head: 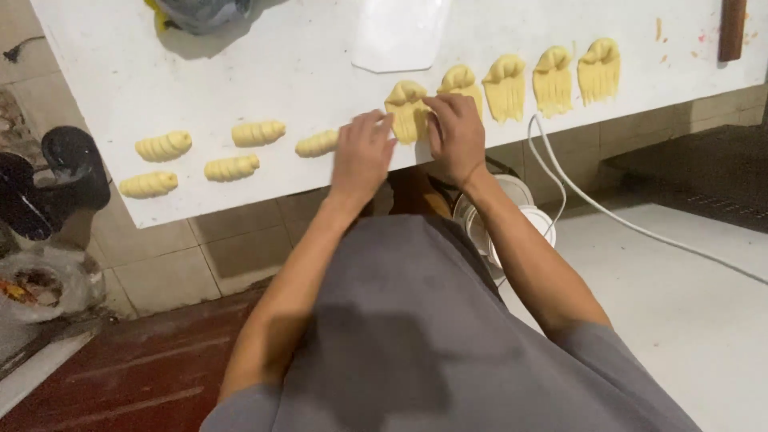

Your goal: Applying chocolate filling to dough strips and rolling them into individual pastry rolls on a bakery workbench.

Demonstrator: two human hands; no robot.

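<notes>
A flat yellow dough piece (407, 110) with cut strips lies on the white table (264, 56). My left hand (362, 152) touches its left side with curled fingertips. My right hand (456, 132) presses its right side. Both hands work this same piece near the table's front edge. To the right lie several more flat strip-cut dough pieces (506, 86). To the left lie several rolled, ridged dough pieces (258, 133).
A white plastic scraper (398, 34) lies beyond the hands. A grey bag (204, 12) sits at the back left, a brown wooden handle (731, 29) at the back right. A white cable (608, 212) hangs off the table over a white container (524, 220) below.
</notes>
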